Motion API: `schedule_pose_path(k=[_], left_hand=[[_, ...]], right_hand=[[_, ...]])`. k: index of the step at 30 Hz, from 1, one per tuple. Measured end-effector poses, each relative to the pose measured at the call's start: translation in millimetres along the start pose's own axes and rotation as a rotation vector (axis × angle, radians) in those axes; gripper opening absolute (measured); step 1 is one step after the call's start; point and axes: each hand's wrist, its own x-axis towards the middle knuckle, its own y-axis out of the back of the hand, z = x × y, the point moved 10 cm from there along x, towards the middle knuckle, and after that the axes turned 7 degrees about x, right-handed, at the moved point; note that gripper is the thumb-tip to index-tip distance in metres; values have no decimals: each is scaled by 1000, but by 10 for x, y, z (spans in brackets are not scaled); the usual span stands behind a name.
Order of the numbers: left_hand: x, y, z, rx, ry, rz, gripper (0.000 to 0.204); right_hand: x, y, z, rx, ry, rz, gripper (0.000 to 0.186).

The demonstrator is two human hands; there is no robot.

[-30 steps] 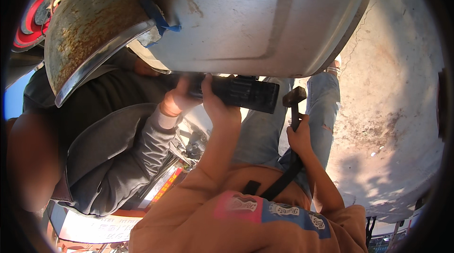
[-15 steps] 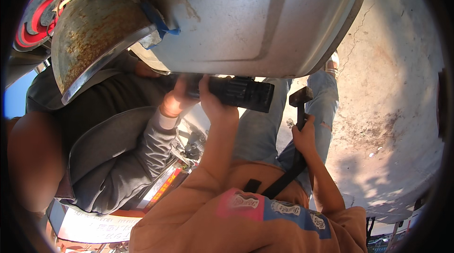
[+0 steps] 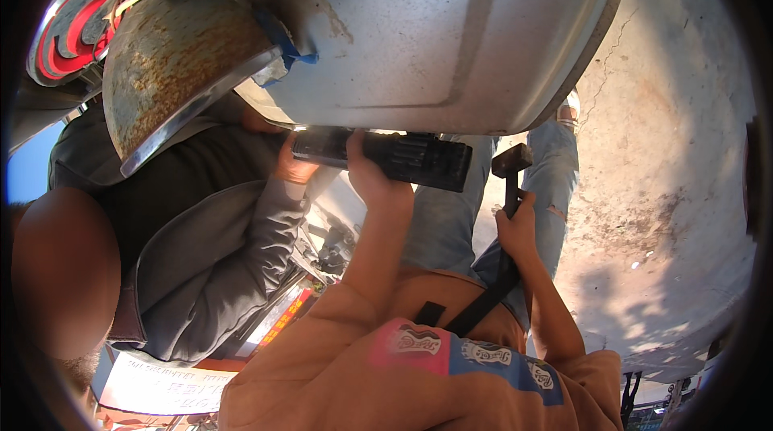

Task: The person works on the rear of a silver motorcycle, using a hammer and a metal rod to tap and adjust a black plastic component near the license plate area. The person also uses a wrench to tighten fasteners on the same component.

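My left hand point(image 3: 377, 177) is closed around a long black ribbed bar point(image 3: 427, 159), held just under the lower edge of a large silvery metal panel point(image 3: 394, 36). The bar's exact kind does not show. At its left end, a co-worker's hand point(image 3: 295, 163) also touches the bar. In my right hand point(image 3: 519, 225), lower and further right, is a hammer point(image 3: 512, 162), gripped by its dark handle with the blocky head up. The hammer head is apart from both the bar and the panel.
A rusty domed metal cover point(image 3: 177, 60) with a shiny rim hangs at the upper left, beside torn blue tape point(image 3: 282, 40). The co-worker in a dark grey jacket point(image 3: 201, 238) leans in close on the left. Concrete ground point(image 3: 636, 189) lies on the right.
The panel and domed cover have shifted slightly right in view. The co-worker's hand has slid left along the bar, away from my left hand. Both my hands keep their holds.
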Motion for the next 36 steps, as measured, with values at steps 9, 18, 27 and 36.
schedule_pose_path(k=[9,18,27,36], left_hand=[[-44,-74,77,22,-10,-15,20],[-47,-169,123,25,-31,-30,15],[-10,-220,110,30,-14,2,13],[-7,-288,153,39,-45,-61,15]], right_hand=[[-84,0,-15,29,-16,-7,45],[-141,70,110,2,-78,-26,50],[-45,51,-7,6,-45,-12,49],[-27,35,-200,22,-55,-16,46]])
